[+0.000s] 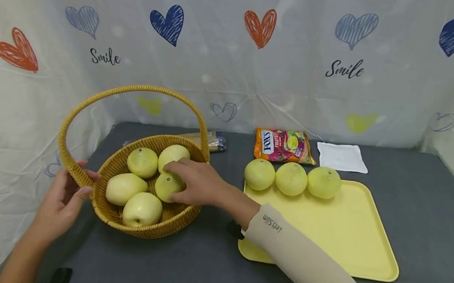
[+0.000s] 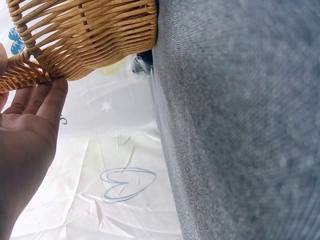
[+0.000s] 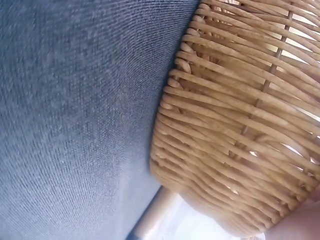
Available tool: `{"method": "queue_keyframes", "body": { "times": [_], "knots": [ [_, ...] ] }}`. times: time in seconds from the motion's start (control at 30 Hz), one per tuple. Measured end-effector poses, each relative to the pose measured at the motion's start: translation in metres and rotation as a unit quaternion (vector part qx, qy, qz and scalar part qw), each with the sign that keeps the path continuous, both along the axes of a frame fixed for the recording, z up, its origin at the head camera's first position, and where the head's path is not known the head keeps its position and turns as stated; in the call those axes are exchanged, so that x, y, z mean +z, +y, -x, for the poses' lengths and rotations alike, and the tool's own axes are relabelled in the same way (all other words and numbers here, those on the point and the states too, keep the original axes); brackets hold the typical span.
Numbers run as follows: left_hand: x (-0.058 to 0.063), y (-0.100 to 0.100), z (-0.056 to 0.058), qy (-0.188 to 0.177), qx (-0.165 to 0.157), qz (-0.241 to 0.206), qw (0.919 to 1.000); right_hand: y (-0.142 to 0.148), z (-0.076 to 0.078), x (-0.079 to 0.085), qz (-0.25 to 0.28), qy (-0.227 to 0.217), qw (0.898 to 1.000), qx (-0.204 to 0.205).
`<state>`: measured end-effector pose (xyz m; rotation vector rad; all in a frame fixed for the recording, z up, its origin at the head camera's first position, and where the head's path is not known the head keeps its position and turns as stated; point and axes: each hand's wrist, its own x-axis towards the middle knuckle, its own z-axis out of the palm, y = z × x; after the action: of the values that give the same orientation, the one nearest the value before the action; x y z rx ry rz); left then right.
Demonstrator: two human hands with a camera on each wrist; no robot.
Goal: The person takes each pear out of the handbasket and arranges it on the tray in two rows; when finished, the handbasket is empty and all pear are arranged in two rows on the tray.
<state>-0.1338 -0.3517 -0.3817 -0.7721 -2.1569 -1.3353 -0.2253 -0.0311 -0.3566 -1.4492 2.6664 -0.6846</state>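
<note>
A woven wicker basket (image 1: 141, 232) with a tall hoop handle (image 1: 145, 90) stands on the grey tabletop at the left, holding several pale yellow-green pears (image 1: 142, 209). My left hand (image 1: 63, 202) grips the basket's left side where the handle meets the rim; the left wrist view shows its fingers (image 2: 52, 102) against the weave. Inside the basket, my right hand (image 1: 202, 183) pinches a pear (image 1: 167, 187) between fingers and thumb. In the right wrist view the basket's woven wall (image 3: 240, 120) hides most of that hand.
Right of the basket lies a yellow tray (image 1: 329, 229) with three pears (image 1: 291, 179) lined up along its back edge. Behind it are a Fox's candy bag (image 1: 285, 146) and a white packet (image 1: 342, 157). A clear-wrapped package (image 1: 216, 141) lies partly behind the basket. A printed curtain (image 1: 201, 77) backs the table.
</note>
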Motion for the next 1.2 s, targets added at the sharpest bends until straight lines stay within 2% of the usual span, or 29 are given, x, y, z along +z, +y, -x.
{"method": "queue_keyframes", "body": {
  "times": [0.23,0.57,0.77,0.93,1.07,1.2],
  "knots": [
    [0.0,0.001,-0.001,-0.006,0.012,0.006,0.9999,0.001,0.0,-0.001,0.007,0.005,1.0,-0.001],
    [0.001,0.003,-0.002,-0.007,-0.003,-0.008,0.9999,0.002,-0.001,-0.003,0.012,0.01,1.0,-0.008],
    [0.0,0.002,-0.003,-0.025,0.018,0.002,0.9995,0.002,0.001,-0.003,0.048,-0.028,0.998,-0.009],
    [0.0,0.002,-0.003,-0.041,0.028,0.009,0.9987,0.007,0.003,-0.001,0.093,-0.066,0.993,0.016],
    [-0.001,0.002,-0.003,-0.03,0.009,-0.009,0.9995,0.016,0.0,0.004,0.146,-0.119,0.981,0.037],
    [-0.001,0.001,0.0,-0.017,-0.016,-0.03,0.9993,0.026,-0.006,0.013,0.184,-0.131,0.973,0.041]
  ]
}}
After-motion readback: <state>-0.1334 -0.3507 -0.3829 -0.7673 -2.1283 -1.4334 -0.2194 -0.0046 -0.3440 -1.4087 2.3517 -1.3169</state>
